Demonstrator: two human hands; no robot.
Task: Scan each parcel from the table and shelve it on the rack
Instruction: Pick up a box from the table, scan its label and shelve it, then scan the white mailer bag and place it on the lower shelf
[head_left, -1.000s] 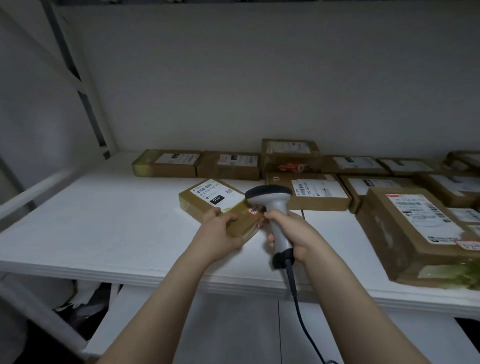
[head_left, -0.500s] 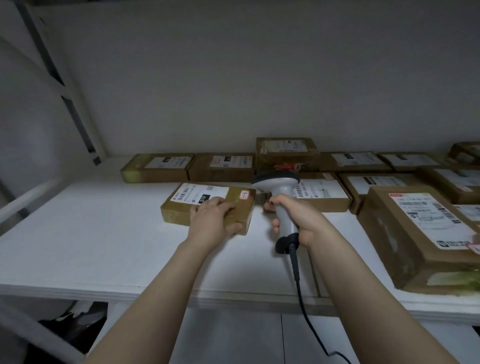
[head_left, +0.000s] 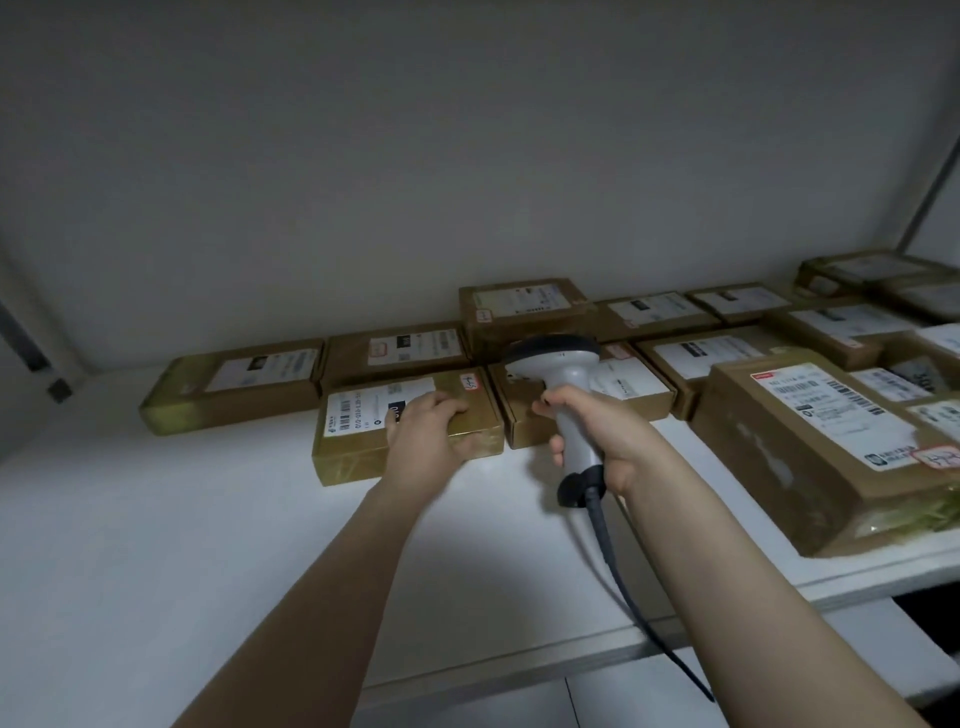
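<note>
Two bare forearms reach forward over the front edge of a white shelf. A dark cable runs from the lower right up to the black base of a grey handheld scanner. The right hand is wrapped tightly round its handle, and its dark-rimmed head points away, toward the boxes. Just to the left, the left hand holds the near right corner of a flat brown parcel, fingers bent over the top and thumb at the front edge. This parcel lies flat on the shelf, white label up, with a small handwritten tag at its far right corner. Beside it on the right, partly hidden by the scanner, sits another brown box. A large carton stands further right near the shelf's edge. Behind, more labelled boxes line a plain wall.
</note>
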